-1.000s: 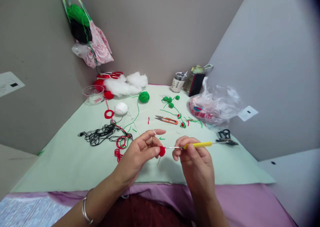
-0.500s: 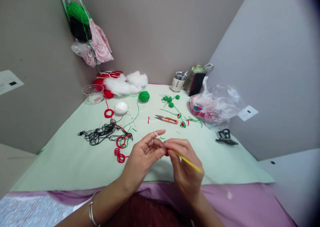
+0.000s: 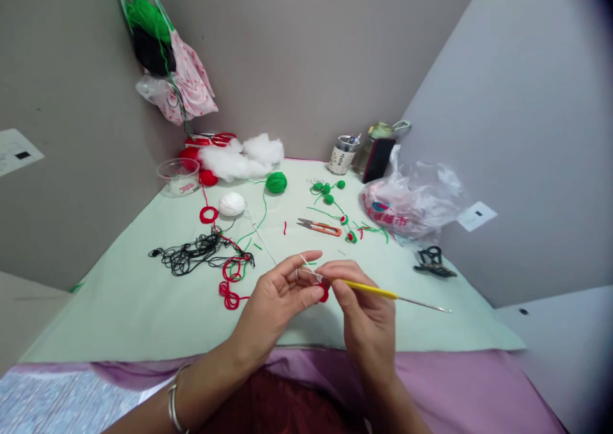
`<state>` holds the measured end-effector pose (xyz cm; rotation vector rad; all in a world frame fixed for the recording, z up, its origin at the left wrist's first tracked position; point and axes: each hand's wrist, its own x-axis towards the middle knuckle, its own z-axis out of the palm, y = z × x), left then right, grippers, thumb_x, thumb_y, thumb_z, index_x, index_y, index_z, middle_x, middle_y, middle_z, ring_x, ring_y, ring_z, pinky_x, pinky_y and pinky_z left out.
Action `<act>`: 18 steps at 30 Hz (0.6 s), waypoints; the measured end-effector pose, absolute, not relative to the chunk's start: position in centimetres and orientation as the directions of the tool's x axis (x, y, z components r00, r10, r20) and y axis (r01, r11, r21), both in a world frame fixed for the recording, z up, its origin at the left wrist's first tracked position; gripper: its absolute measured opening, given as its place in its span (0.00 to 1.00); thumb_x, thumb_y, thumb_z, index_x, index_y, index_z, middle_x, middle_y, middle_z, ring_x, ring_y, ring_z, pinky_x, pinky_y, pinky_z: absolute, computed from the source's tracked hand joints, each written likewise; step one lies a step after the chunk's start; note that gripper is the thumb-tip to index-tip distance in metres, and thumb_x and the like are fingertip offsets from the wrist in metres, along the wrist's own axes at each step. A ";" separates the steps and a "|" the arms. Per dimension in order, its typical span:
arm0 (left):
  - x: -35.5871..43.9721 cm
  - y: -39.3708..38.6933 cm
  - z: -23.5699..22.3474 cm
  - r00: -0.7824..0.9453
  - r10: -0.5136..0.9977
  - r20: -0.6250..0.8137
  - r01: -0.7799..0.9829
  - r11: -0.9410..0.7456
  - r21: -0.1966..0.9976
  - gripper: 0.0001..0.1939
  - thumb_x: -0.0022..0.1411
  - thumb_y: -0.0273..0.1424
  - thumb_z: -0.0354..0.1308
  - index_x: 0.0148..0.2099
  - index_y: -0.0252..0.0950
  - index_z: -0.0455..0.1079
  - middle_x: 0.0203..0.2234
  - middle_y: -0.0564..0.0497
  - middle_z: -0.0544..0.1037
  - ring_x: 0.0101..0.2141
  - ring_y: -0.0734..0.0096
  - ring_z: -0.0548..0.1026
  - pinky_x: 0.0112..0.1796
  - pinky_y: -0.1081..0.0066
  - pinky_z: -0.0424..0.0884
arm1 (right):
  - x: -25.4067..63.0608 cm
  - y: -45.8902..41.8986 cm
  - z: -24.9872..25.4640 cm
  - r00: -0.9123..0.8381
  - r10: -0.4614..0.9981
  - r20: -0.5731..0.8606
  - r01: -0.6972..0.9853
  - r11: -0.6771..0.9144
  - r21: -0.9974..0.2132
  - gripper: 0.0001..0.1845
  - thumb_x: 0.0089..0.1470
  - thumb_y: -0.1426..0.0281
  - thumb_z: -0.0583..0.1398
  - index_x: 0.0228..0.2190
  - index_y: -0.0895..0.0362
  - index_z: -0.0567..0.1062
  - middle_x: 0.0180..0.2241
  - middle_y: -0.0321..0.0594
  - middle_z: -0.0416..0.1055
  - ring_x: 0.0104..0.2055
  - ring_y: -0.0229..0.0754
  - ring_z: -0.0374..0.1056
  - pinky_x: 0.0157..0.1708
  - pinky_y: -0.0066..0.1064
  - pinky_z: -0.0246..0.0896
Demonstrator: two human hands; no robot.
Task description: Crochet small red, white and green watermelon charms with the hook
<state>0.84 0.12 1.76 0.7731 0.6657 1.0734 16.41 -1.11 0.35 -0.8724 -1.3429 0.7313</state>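
The left hand [image 3: 278, 300] pinches a small red crocheted yarn piece [image 3: 324, 293] in its grip, a thin white yarn strand [image 3: 262, 237] running over its raised forefinger. The right hand [image 3: 368, 319] has its grip closed around a yellow-handled metal crochet hook [image 3: 371, 289], with the working end at the piece. This looks like mid-stitch work; drawing a loop would call for steady tension on the strand. On the pale-green-covered table [image 3: 412, 332], the strand leads toward a white yarn ball [image 3: 232, 204], beyond a black yarn tangle [image 3: 191, 255]. Orange-handled snips [image 3: 325, 229] lie ahead; grey partition walls [image 3: 306, 57] enclose the table.
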 end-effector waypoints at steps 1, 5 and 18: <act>0.9 0.1 1.6 0.326 0.940 -0.104 -0.508 0.267 0.819 0.24 0.56 0.27 0.77 0.55 0.42 0.82 0.32 0.55 0.80 0.37 0.76 0.77 0.44 0.74 0.72 | 16.3 -1.1 0.2 0.114 0.862 0.495 0.043 0.493 -0.869 0.10 0.68 0.70 0.62 0.42 0.46 0.85 0.39 0.35 0.81 0.43 0.39 0.75 0.42 0.29 0.71; 1.0 0.1 1.4 0.277 0.955 -0.105 -0.513 0.240 0.824 0.29 0.54 0.25 0.77 0.58 0.43 0.79 0.35 0.56 0.79 0.41 0.73 0.79 0.47 0.73 0.74 | 15.9 -1.1 -0.1 0.120 0.864 0.490 0.011 0.492 -0.871 0.11 0.68 0.71 0.63 0.42 0.44 0.85 0.39 0.34 0.82 0.43 0.38 0.77 0.43 0.29 0.73; 0.7 0.1 2.1 0.402 0.894 -0.197 -0.518 0.400 0.756 0.30 0.58 0.32 0.76 0.61 0.34 0.77 0.31 0.56 0.79 0.18 0.86 0.67 0.21 0.79 0.63 | 15.2 -1.1 -0.7 0.231 0.827 0.512 0.041 0.517 -0.855 0.12 0.62 0.76 0.67 0.39 0.45 0.86 0.37 0.35 0.83 0.40 0.39 0.78 0.39 0.28 0.74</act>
